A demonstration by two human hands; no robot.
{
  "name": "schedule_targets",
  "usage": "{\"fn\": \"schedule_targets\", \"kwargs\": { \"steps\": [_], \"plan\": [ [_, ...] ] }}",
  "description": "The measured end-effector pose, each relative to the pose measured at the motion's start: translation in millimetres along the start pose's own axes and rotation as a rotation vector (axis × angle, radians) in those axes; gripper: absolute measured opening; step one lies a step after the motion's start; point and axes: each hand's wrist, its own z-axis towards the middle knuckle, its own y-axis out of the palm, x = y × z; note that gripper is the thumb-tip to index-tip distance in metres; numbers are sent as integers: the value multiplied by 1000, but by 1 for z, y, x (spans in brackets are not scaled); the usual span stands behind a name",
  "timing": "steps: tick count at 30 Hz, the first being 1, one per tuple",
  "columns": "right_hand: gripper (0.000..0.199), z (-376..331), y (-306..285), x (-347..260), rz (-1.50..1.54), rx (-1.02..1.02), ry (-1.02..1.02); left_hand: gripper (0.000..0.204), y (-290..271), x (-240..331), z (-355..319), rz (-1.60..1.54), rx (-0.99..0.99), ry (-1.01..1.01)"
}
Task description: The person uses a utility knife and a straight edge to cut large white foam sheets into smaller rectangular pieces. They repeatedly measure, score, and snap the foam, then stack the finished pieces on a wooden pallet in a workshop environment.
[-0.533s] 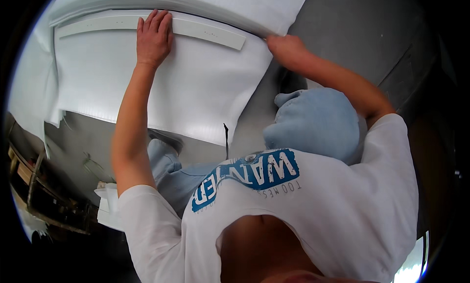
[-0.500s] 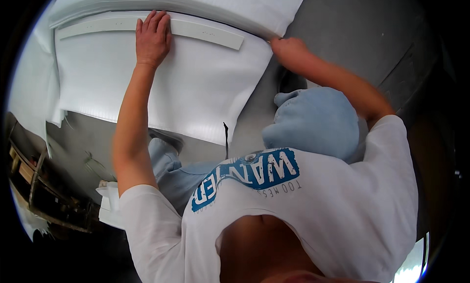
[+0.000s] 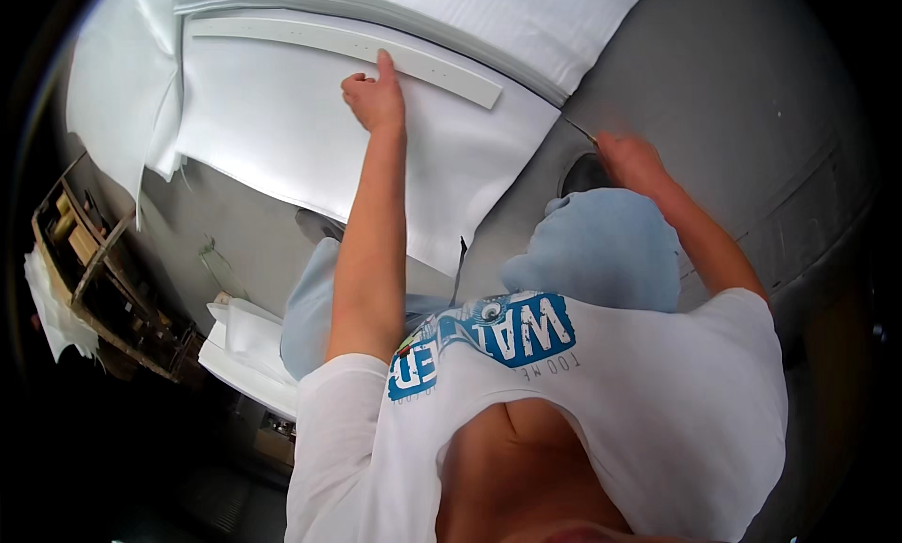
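A long white strip (image 3: 310, 36), like a straightedge, lies along the far edge of a white foam sheet (image 3: 282, 120). My left hand (image 3: 378, 100) is at the strip's near edge; one digit stretches onto or over it, the other fingers bend loosely, and nothing shows in them. To the right, just past the sheet's corner, my right hand (image 3: 634, 162) is closed around a thin knife (image 3: 580, 128). Its narrow blade points toward that corner, apart from the sheet. The right fingers are slightly blurred and the handle is mostly hidden.
Behind the strip lies a thick stack of white foam sheets (image 3: 451, 22). More white sheeting (image 3: 122, 83) hangs at the left. A wooden rack (image 3: 94, 252) stands at lower left, near white folded material (image 3: 249, 346). Grey floor (image 3: 742, 101) extends right; my knees are close to the sheet.
My left hand has lifted from lying flat on the strip and slid toward its right end, fingers now bent. My right hand has drawn back from the sheet's corner toward me, revealing the knife blade.
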Motion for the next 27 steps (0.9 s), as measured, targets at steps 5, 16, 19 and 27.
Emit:
{"fn": "schedule_targets", "kwargs": {
  "steps": [5, 16, 19, 27],
  "plan": [
    [20, 45, -63, -44, 330, 227, -65, 79, 24, 52, -9, 236, 52, -279],
    [10, 181, -1, -126, 250, 569, -513, 40, 11, -14, 5, -7, 31, -274],
    [9, 178, -2, -138, 40, 432, -457, 37, -12, -33, -10, 155, 364, -200],
    [13, 203, 40, -148, -90, 368, -358, 106, -119, -214, -25, 85, 182, -851]
  ]
}}
